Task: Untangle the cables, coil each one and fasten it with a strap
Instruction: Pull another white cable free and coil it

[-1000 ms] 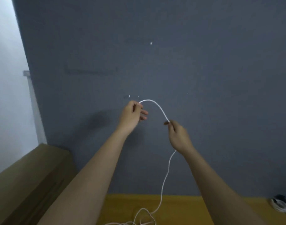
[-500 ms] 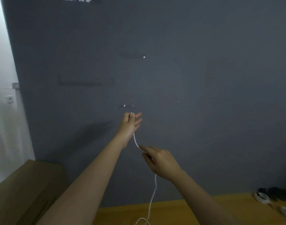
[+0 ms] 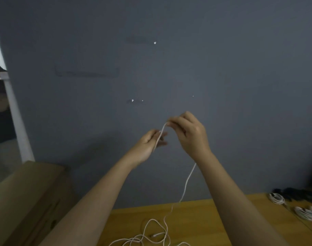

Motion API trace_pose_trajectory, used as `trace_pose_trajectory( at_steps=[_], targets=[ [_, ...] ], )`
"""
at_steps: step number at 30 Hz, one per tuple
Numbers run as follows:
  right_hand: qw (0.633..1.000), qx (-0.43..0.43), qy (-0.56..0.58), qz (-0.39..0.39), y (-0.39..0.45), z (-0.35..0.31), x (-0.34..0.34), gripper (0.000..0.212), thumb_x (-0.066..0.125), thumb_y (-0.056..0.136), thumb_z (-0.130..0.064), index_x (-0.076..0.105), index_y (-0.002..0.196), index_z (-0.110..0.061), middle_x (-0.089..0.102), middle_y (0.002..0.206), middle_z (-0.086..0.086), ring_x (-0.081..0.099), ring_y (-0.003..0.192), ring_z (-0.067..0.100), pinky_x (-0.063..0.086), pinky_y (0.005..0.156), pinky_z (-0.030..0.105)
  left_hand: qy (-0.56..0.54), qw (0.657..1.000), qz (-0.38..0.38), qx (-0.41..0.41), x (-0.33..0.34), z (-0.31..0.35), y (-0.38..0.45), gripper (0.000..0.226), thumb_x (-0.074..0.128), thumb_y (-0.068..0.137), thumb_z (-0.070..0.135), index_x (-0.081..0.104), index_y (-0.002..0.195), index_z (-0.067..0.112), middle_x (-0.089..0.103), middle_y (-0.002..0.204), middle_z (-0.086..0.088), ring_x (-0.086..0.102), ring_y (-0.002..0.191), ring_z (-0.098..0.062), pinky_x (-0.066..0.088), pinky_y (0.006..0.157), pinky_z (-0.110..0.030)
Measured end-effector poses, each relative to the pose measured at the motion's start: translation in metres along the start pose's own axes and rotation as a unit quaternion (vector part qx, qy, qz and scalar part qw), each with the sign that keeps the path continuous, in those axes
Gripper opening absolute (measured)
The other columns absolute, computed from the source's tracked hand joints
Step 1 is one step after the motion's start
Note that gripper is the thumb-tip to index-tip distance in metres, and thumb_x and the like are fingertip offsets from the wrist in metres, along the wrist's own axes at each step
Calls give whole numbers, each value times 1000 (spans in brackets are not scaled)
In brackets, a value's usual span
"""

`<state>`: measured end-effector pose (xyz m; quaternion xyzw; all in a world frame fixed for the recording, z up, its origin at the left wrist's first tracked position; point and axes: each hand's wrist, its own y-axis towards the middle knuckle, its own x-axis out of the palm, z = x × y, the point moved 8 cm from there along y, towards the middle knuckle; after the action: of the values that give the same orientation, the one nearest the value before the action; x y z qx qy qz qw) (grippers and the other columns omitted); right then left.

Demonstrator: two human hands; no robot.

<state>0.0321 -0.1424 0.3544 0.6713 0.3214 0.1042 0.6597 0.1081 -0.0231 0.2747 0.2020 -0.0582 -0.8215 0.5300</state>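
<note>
A thin white cable (image 3: 185,183) rises from the wooden table (image 3: 201,221) up to my raised hands in front of the grey wall. My right hand (image 3: 189,134) pinches the cable at the top of a small fold. My left hand (image 3: 150,142), slightly lower and to the left, holds the folded strand that runs across its palm. The rest of the cable lies in loose tangled loops (image 3: 151,235) on the table near the bottom edge.
Coiled white cables (image 3: 276,198) and another white bundle (image 3: 306,212) lie at the table's right edge beside dark cables (image 3: 297,192). A brown cardboard box (image 3: 27,192) stands at the lower left. A white post (image 3: 15,114) runs along the left.
My right hand rose from below my left hand to above it, bringing a fold of cable up. My left hand dropped a little. The camera tilted down, showing more table.
</note>
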Motion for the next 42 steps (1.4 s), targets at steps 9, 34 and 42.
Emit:
trace_pose_trajectory(
  at_steps=[9,34,42],
  targets=[
    [893,361,231,-139,-58,59,65,16,68,87,-23,70,71,-23,56,57,-7,44,46,-3,36,51,12,-265,961,-58,-57,16,-11,-30,40,24,105,33,49,82,11,41,47,1,19,34,-5,25,41,-18],
    [930,247,50,-267,-135,66,-1,10,72,83,-28,74,79,-19,66,72,-1,57,66,14,44,60,29,51,983,-152,-90,96,-107,-35,36,27,105,26,56,85,19,45,47,10,35,42,-7,28,43,-19],
    [830,461,248,-191,-194,82,41,17,57,93,-6,69,99,4,60,72,2,50,56,-5,41,60,12,-310,925,-163,-145,114,-84,-60,33,23,103,23,37,74,14,29,48,7,15,36,0,11,40,-17]
  ],
)
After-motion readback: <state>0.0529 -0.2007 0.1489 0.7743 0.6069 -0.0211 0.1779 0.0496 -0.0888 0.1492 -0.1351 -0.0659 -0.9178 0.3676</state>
